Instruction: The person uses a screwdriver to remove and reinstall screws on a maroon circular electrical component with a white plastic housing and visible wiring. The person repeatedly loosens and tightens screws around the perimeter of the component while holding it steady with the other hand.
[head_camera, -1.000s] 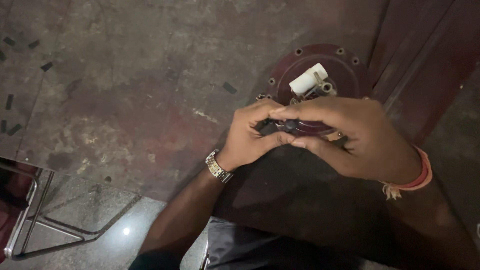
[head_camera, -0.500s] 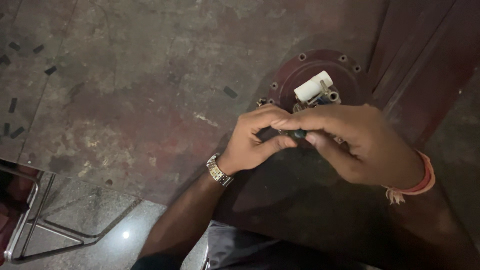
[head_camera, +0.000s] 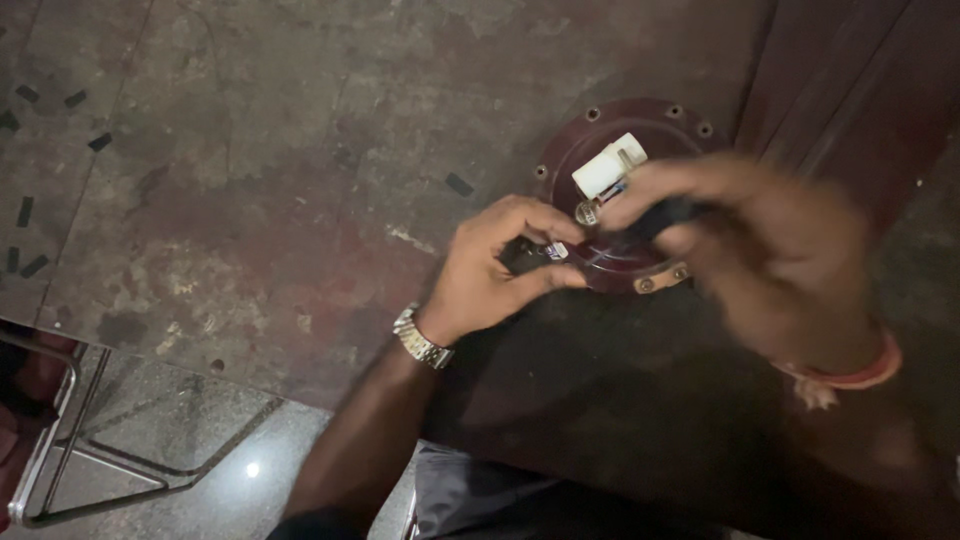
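Since the earlier frame, right hand (head_camera: 770, 260) is lifting apart from left hand (head_camera: 495, 270), motion-blurred. Left grip is pinching a small dark part (head_camera: 535, 250) just beside the round maroon flange (head_camera: 600, 150) lying on the counter (head_camera: 250, 180). Right grip is closing on something dark; cannot tell what.

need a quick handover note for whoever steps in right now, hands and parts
Left hand: fingers pinched on a small dark part with a pale tip, at the near edge of the round maroon metal flange plate.
Right hand: blurred by motion, closed on a dark object over the plate; what it is cannot be told.
White plastic connector block stands on the plate, which lies on the worn metal tabletop.
Done: both small pieces are in hand.
Left: they are apart, not joined; the plate's rim holes look empty.
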